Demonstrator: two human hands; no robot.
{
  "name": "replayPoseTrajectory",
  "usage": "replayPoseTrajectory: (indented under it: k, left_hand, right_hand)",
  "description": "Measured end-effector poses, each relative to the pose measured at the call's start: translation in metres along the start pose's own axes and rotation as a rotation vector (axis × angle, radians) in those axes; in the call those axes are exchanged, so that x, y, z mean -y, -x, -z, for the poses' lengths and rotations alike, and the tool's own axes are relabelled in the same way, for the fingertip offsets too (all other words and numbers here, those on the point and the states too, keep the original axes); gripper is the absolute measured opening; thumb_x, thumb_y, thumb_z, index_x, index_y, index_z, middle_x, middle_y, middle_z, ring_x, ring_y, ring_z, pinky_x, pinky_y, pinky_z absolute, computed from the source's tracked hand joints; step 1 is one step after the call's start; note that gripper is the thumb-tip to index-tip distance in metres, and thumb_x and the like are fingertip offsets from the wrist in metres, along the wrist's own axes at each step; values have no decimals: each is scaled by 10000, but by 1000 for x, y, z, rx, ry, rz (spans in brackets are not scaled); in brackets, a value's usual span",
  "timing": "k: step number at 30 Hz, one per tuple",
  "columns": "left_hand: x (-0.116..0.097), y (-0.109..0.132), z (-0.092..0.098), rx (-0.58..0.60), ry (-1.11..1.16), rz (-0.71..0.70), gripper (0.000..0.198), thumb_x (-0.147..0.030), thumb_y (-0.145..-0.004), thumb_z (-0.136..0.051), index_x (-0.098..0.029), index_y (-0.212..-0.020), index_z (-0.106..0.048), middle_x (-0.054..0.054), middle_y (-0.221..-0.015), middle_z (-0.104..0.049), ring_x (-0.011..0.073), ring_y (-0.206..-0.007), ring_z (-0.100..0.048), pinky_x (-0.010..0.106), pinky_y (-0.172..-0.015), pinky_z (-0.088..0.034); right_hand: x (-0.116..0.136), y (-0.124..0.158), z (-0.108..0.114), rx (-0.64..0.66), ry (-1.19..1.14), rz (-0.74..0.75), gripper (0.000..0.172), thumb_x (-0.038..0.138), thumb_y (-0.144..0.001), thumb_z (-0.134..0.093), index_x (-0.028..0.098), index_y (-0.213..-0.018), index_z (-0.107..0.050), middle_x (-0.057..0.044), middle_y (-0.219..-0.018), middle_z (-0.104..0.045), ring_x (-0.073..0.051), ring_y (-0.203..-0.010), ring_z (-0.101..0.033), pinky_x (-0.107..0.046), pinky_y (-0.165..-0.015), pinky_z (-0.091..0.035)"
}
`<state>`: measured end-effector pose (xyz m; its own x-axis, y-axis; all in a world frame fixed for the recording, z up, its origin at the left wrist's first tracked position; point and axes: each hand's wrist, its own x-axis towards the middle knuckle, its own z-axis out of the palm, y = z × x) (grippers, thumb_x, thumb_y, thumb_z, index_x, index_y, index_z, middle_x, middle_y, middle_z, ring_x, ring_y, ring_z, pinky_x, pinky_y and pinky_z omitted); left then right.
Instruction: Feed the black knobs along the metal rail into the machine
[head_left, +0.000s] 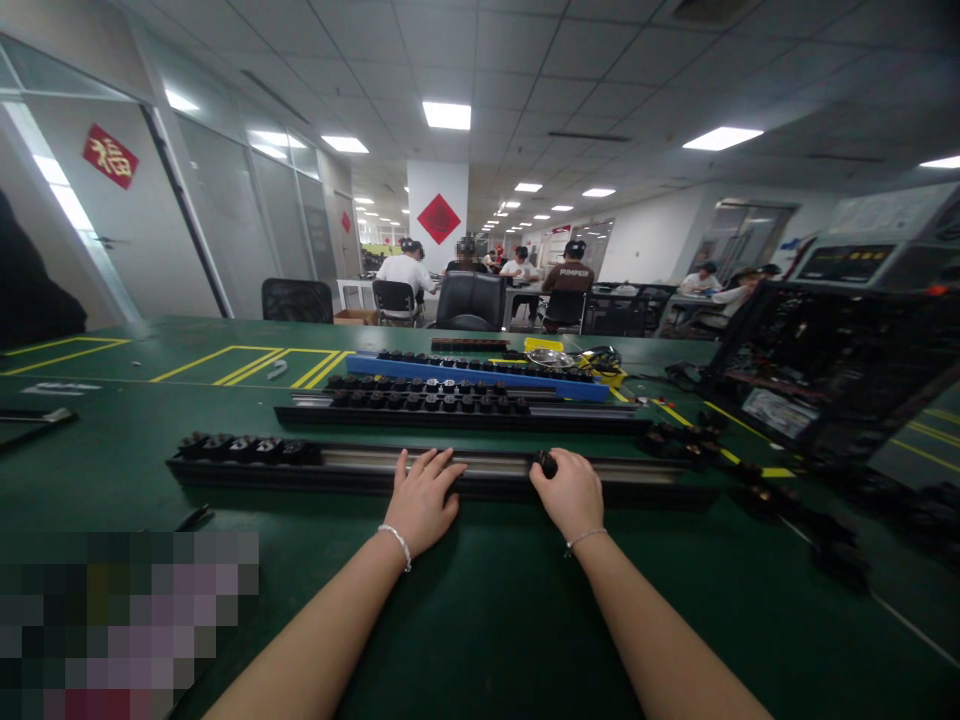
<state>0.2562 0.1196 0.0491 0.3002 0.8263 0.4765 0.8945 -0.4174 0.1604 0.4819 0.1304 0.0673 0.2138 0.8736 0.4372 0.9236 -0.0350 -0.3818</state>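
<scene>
A long black rail (495, 484) with a pale inner channel lies across the green table in front of me. Several small black round-topped parts (241, 449) sit in a row at its left end. My left hand (426, 496) rests on the middle of the rail, palm down, fingers spread, holding nothing. Farther right, my right hand (571, 490) pinches one small black part (546, 463) at the rail's channel. Whether that part touches the channel I cannot tell.
Behind lie another black rail (360, 414) and a blue rail (517, 382), both carrying black parts. Loose black parts (772, 495) are scattered at the right, near an open electronics case (832, 360). A yellow tray (613, 378) stands farther back. People (566, 280) sit at far tables.
</scene>
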Motion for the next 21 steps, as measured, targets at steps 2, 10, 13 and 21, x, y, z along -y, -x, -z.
replayPoseTrajectory:
  k: [2, 10, 13, 21]
  left_hand:
    - [0, 0, 0, -3, 1, -1, 403, -241, -767, -507, -330, -1157, -555, 13, -1332, -507, 257, -1251, -402, 581, -1082, -103]
    - [-1, 0, 0, -9, -8, 2, 400, -243, -764, -513, -339, -1149, -559, 6, -1329, -511, 255, -1249, -407, 577, -1082, -114]
    - [0, 0, 0, -4, -7, 5, 399, -244, -768, -509, -338, -1152, -559, 9, -1331, -509, 255, -1250, -406, 578, -1083, -108]
    - [0, 0, -1, -5, -7, 1, 394, -248, -772, -504, -331, -1155, -556, 7, -1334, -506, 257, -1249, -406, 582, -1083, -108]
  right_hand:
    - [-1, 0, 0, 2, -2, 2, 349, 358, -786, -467, 139, -993, -643, -107, -1065, -635, -221, -1052, -515, -336, -915, -357]
    - [-5, -3, -2, -11, 15, 38, 333, 356, -783, -466, 141, -956, -653, -102, -1019, -648, -222, -994, -534, -320, -877, -380]
    - [-9, -4, -2, -13, 8, 56, 331, 352, -782, -463, 141, -955, -650, -100, -1018, -647, -221, -993, -532, -314, -879, -382]
    - [-17, -5, 0, -8, -15, 53, 347, 356, -785, -457, 129, -964, -650, -103, -1042, -642, -220, -1003, -528, -312, -894, -380]
